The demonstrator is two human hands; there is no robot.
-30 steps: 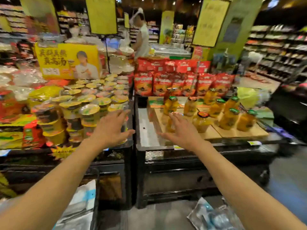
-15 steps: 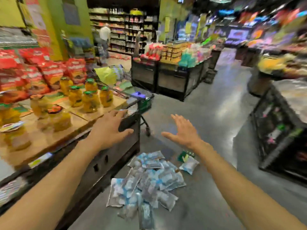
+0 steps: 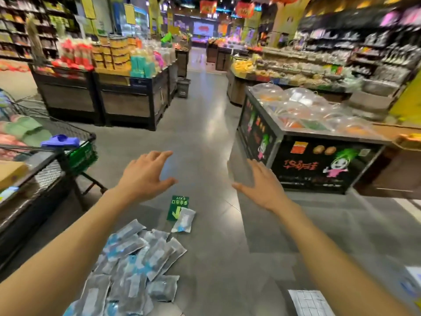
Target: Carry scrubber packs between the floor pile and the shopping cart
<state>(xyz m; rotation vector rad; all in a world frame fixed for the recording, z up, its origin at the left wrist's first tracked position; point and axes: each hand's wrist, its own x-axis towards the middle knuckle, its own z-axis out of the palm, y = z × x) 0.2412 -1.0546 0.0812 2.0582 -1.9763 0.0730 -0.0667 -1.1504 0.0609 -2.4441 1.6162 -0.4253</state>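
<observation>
Left hand (image 3: 145, 176) and right hand (image 3: 262, 188) apart, fingers spread, holding nothing, above floor (image 3: 216, 247). Packets (image 3: 136, 258) piled below left hand.

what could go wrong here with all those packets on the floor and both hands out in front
The packets lie loose on the smooth aisle floor, so a foot could slip on them or crush them. The stray packet partly hides the green exit sticker. Both the left hand and right hand are empty, nothing steadying them.
</observation>
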